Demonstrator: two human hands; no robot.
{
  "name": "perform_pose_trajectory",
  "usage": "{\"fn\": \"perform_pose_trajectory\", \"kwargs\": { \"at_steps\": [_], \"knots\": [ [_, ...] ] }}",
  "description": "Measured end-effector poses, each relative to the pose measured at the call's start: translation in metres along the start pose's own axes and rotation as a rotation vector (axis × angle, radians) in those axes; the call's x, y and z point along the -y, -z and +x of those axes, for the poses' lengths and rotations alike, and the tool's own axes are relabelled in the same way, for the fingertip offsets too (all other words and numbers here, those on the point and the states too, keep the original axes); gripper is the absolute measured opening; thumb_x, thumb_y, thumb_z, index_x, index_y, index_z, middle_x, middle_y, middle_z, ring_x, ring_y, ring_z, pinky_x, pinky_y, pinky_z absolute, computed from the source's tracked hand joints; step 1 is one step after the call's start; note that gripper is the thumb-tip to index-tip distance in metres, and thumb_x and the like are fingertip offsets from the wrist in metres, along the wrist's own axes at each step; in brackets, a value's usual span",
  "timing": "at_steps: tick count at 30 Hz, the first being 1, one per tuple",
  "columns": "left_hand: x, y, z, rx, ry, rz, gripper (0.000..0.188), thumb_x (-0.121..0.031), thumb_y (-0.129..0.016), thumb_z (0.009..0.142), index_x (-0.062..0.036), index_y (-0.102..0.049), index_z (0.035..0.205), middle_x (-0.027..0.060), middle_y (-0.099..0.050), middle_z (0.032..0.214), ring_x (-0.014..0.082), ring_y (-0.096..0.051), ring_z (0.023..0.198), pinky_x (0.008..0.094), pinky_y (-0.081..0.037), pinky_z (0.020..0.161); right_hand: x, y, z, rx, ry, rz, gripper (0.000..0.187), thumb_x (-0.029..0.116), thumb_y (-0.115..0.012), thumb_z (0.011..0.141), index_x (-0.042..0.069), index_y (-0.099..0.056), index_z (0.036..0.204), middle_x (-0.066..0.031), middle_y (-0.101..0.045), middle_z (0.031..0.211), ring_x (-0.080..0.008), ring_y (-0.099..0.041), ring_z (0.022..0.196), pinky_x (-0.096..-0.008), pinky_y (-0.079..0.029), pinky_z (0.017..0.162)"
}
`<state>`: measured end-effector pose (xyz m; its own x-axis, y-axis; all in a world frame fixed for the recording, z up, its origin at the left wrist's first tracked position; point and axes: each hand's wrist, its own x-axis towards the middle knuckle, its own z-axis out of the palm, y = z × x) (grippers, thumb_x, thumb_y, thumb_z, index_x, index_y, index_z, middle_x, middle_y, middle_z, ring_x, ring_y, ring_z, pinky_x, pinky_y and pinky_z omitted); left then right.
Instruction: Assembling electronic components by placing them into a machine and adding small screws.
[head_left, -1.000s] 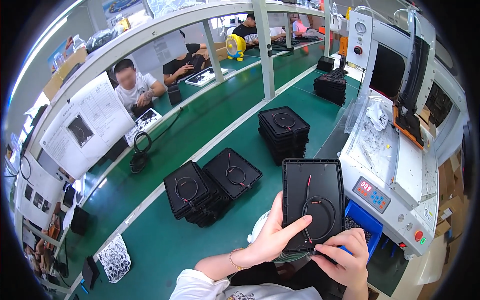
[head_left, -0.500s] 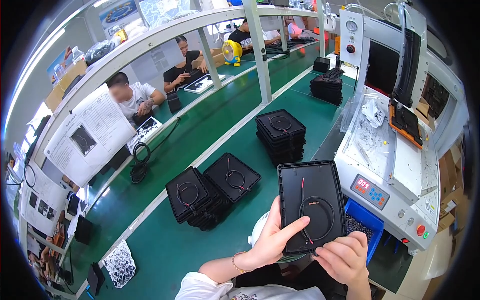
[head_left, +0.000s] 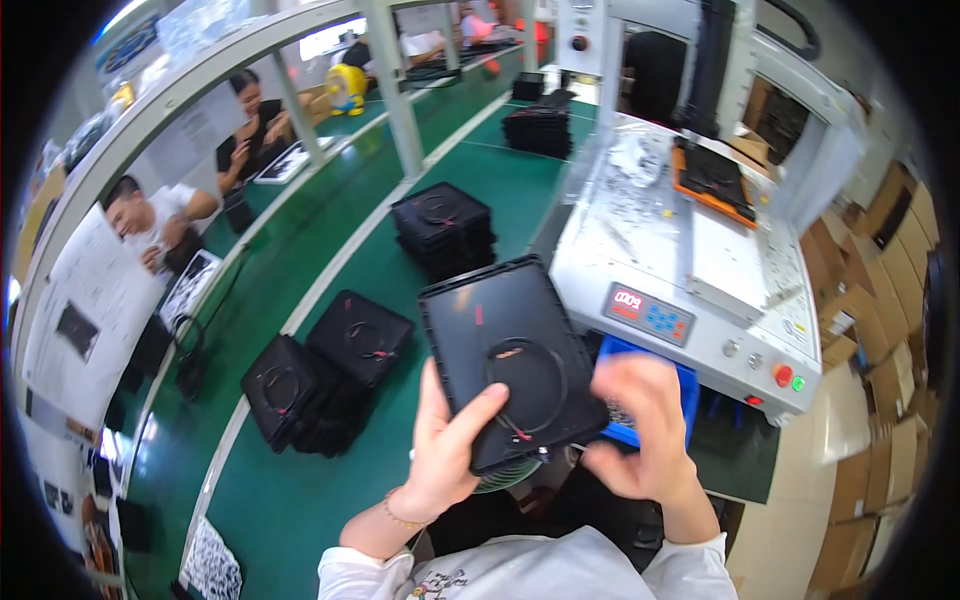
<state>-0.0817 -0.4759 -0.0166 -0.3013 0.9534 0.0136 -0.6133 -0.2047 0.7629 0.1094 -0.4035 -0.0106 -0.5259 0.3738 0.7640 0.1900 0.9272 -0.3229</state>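
Note:
My left hand (head_left: pixel 447 440) grips a black rectangular plastic cover (head_left: pixel 455 350) by its left and lower side, thumb lying across the inner face. A thin black cable (head_left: pixel 562 385), with reddish ends, lies coiled on that face. The cover is tilted toward me above the table edge. My right hand (head_left: pixel 645 425) is beside the cover's lower right corner, smeared by motion. Its thumb and fingers look spread, with nothing visible between them. At the cover's bottom edge there is a small dark fitting (head_left: pixel 543 455), too small to make out.
Stacks of similar black covers stand on the green table (head_left: pixel 270 495): a left pair (head_left: pixel 278 385) and a farther stack (head_left: pixel 440 215). At right is a white press machine (head_left: pixel 640 260) with an orange-framed fixture (head_left: pixel 712 183). Below it sits a blue bin (head_left: pixel 690 385). Co-workers sit across the table.
My right hand has come away from the cover's lower edge, where its fingers were pinched. The cover has tilted anticlockwise in my left hand. The view has swung to the right.

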Motion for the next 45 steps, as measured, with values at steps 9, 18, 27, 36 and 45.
{"fn": "perform_pose_trajectory", "kwargs": {
  "at_steps": [9, 18, 27, 36, 45],
  "knots": [
    [0.015, -0.028, 0.007, 0.147, -0.011, 0.002, 0.050, -0.022, -0.042, 0.096, -0.0109, -0.029, 0.143, 0.0115, -0.046, 0.138, 0.0269, -0.047, 0.128, 0.0428, -0.037, 0.108, -0.014, 0.034, 0.036, 0.294, -0.263, 0.148, 0.086, 0.047, -0.062, 0.090, -0.012, -0.027, 0.142, -0.0286, -0.049, 0.125, -0.0398, -0.052, 0.114, -0.0417, -0.042, 0.097],
    [0.026, -0.073, 0.019, 0.452, 0.108, 0.011, 0.057, -0.037, -0.041, 0.096, -0.0109, -0.028, 0.144, 0.0071, -0.040, 0.144, 0.0216, -0.036, 0.134, 0.0406, -0.028, 0.110, -0.010, 0.073, 0.049, 0.459, -0.327, -0.431, 0.122, 0.065, -0.071, 0.068, -0.015, -0.018, 0.144, -0.0315, -0.046, 0.121, -0.0434, -0.053, 0.102, -0.0440, -0.046, 0.091],
    [0.058, -0.137, 0.201, 0.520, -0.399, 0.872, 0.069, -0.050, -0.050, 0.096, 0.0081, -0.038, 0.132, 0.0249, -0.053, 0.122, 0.0278, -0.054, 0.112, 0.0356, -0.039, 0.098, -0.057, 0.203, 0.026, 0.284, -0.869, -0.803, 0.119, 0.067, -0.067, 0.069, -0.006, -0.016, 0.149, -0.0323, -0.046, 0.126, -0.0417, -0.048, 0.117, -0.0444, -0.040, 0.100],
    [0.115, -0.177, 0.267, 0.381, -0.363, 0.932, 0.056, -0.047, -0.044, 0.099, 0.0078, -0.054, 0.105, 0.0247, -0.063, 0.097, 0.0314, -0.060, 0.095, 0.0376, -0.044, 0.086, -0.072, 0.253, -0.049, 0.127, -1.099, -0.771, 0.117, 0.067, -0.067, 0.070, 0.004, -0.012, 0.153, -0.0277, -0.048, 0.127, -0.0396, -0.046, 0.121, -0.0443, -0.039, 0.102],
    [0.139, -0.189, 0.287, 0.350, -0.549, 1.106, 0.058, -0.048, -0.045, 0.097, 0.0071, -0.058, 0.107, 0.0254, -0.064, 0.098, 0.0396, -0.059, 0.095, 0.0425, -0.043, 0.089, -0.083, 0.252, -0.055, 0.091, -1.132, -0.680, 0.110, 0.064, -0.065, 0.074, 0.010, -0.012, 0.154, -0.0276, -0.047, 0.129, -0.0392, -0.046, 0.123, -0.0452, -0.037, 0.104]
  ]
}}
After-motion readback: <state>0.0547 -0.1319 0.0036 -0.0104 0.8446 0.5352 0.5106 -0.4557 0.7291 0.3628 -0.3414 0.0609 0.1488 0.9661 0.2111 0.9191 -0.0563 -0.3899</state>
